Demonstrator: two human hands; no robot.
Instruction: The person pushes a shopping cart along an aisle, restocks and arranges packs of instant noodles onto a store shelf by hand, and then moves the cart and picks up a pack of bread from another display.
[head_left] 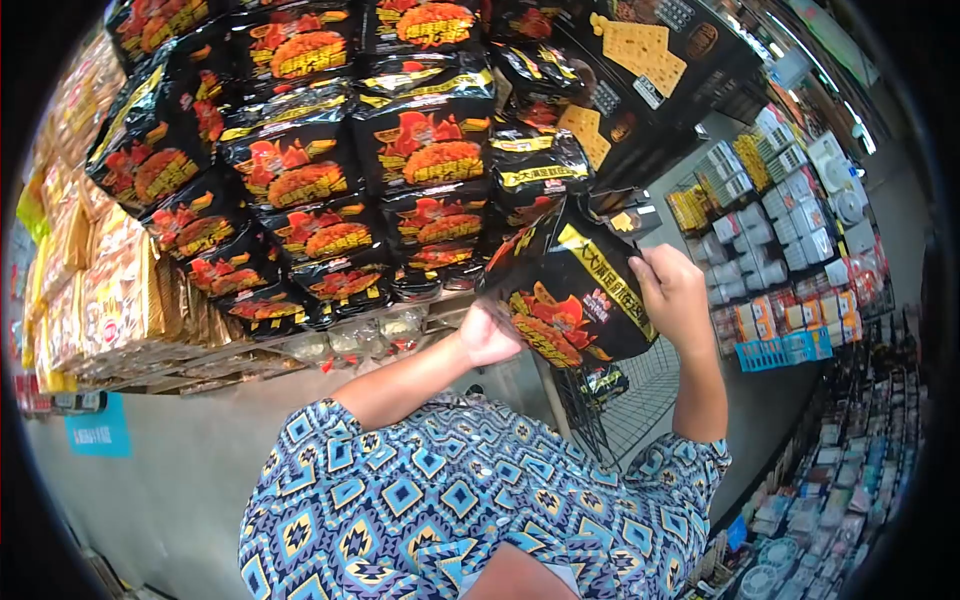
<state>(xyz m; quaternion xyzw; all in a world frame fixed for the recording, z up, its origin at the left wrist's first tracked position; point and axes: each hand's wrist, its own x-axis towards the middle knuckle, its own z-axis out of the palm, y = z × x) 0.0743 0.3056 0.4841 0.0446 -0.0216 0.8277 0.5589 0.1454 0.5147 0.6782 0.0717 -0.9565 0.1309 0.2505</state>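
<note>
Between my two hands hangs a black snack bag [575, 290] with yellow lettering and a red and orange picture. My right hand [668, 290] pinches its right edge, thumb on the front. At its lower left, my left hand [490, 330] supports it, with the fingers partly hidden behind the bag. Ahead and to the left stand stacked rows of matching black bags [425, 145]. Below the held bag is a wire shopping cart [635, 400], with a small black package [604, 383] inside it.
Yellowish packaged goods [120, 290] are piled at the left. A dark box with cracker pictures [665, 90] stands at the upper right. Further right are shelves of containers, a blue basket [785, 349] and densely packed goods [840, 480]. A blue sign [98, 425] is near the floor at left.
</note>
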